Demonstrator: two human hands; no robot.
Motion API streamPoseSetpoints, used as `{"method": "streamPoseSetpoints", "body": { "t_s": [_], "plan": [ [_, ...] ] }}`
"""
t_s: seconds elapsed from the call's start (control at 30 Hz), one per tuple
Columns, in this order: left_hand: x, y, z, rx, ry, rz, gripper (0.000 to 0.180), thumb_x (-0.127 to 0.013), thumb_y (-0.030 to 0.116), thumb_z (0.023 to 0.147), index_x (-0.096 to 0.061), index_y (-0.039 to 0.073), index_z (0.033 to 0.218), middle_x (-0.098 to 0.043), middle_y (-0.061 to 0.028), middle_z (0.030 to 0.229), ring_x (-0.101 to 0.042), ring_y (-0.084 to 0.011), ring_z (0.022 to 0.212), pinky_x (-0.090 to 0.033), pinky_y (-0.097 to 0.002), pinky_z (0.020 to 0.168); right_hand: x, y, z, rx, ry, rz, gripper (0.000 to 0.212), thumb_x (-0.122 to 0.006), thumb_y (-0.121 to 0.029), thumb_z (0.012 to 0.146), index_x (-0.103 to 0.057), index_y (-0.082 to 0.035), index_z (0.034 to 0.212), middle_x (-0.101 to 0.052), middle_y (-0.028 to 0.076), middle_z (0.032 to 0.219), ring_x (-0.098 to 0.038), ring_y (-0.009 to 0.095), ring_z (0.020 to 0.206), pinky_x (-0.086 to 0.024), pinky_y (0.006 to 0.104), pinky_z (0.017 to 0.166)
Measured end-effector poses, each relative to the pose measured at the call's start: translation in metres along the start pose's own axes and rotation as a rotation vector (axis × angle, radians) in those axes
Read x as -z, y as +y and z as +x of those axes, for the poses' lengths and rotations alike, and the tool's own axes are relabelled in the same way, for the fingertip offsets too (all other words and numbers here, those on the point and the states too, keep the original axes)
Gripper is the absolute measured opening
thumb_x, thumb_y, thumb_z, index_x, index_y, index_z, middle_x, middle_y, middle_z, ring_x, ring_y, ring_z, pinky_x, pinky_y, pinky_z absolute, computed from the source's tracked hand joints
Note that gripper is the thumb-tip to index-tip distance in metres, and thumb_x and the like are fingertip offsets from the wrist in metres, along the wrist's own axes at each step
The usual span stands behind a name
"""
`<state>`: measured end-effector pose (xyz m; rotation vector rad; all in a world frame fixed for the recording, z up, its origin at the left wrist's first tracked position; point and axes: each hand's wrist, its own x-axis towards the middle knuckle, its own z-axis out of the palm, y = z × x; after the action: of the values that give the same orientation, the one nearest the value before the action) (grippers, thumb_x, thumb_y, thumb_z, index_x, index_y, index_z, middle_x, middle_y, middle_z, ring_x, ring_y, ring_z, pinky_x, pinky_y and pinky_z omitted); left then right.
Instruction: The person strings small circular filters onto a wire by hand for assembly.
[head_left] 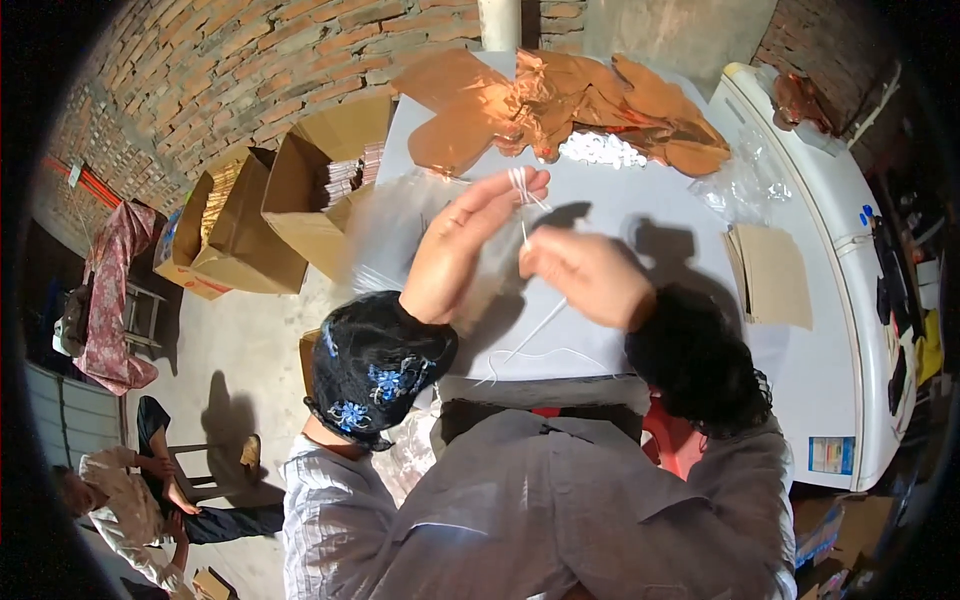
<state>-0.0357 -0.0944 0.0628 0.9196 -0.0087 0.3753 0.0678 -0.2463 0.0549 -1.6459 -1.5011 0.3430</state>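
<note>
White string (544, 322) is wound in a few loops around the fingertips of my left hand (450, 245), whose fingers are stretched out and pressed together. My right hand (588, 275), smeared a little by motion, pinches the same string just below and to the right of those loops. From there a loose tail runs down to the table's near edge. Both hands are over the white tabletop (600, 350). Next to my left hand lies clear plastic sheeting (385, 235), partly hidden and blurred.
Orange-brown foil pieces (450, 130) and a heap of small white pieces (603, 150) lie at the table's far side. To the right are brown card sheets (770, 275) and a white appliance (800, 150). Open cardboard boxes (240, 250) stand left. A person (125, 500) sits at lower left.
</note>
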Motion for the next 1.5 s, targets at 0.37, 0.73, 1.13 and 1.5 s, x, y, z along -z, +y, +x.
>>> {"method": "streamPoseSetpoints", "body": {
  "t_s": [0.37, 0.73, 1.13, 1.5],
  "plan": [
    [0.02, 0.017, 0.002, 0.049, -0.227, 0.822, 0.046, -0.04, 0.032, 0.1, -0.051, -0.005, 0.125, -0.057, -0.0126, 0.124, -0.047, -0.0227, 0.121, -0.026, -0.0351, 0.109, 0.051, -0.016, 0.029, -0.183, 0.068, 0.214, 0.031, -0.043, -0.032, 0.099, -0.058, -0.005, 0.094, -0.059, 0.0, 0.085, -0.049, 0.009, 0.065, -0.041, 0.0232, 0.058],
    [0.013, -0.001, 0.006, -0.005, -0.239, 0.375, 0.026, -0.052, 0.014, 0.095, -0.06, -0.002, 0.114, -0.061, -0.0079, 0.112, -0.052, -0.0167, 0.107, -0.037, -0.0302, 0.098, 0.046, 0.028, 0.021, -0.089, 0.16, 0.034, 0.019, -0.047, -0.02, 0.097, -0.057, -0.005, 0.091, -0.056, 0.001, 0.084, -0.052, 0.008, 0.07, -0.042, 0.0237, 0.062],
    [0.002, 0.002, -0.005, 0.134, -0.338, 0.431, 0.037, -0.05, 0.021, 0.096, -0.054, -0.003, 0.124, -0.056, -0.0142, 0.127, -0.045, -0.0225, 0.125, -0.027, -0.0366, 0.109, 0.055, 0.008, 0.031, 0.089, 0.159, -0.144, 0.017, -0.05, -0.017, 0.095, -0.057, -0.002, 0.089, -0.059, 0.007, 0.081, -0.058, 0.017, 0.078, -0.045, 0.0296, 0.07],
    [0.014, 0.004, 0.007, -0.016, -0.293, 0.54, 0.034, -0.044, 0.022, 0.099, -0.056, -0.002, 0.12, -0.06, -0.0087, 0.119, -0.051, -0.0198, 0.117, -0.033, -0.0338, 0.105, 0.037, 0.016, 0.02, -0.084, 0.069, 0.23, 0.025, -0.047, -0.021, 0.098, -0.058, 0.001, 0.098, -0.065, 0.004, 0.087, -0.058, 0.011, 0.079, -0.047, 0.0257, 0.072]
  ]
}}
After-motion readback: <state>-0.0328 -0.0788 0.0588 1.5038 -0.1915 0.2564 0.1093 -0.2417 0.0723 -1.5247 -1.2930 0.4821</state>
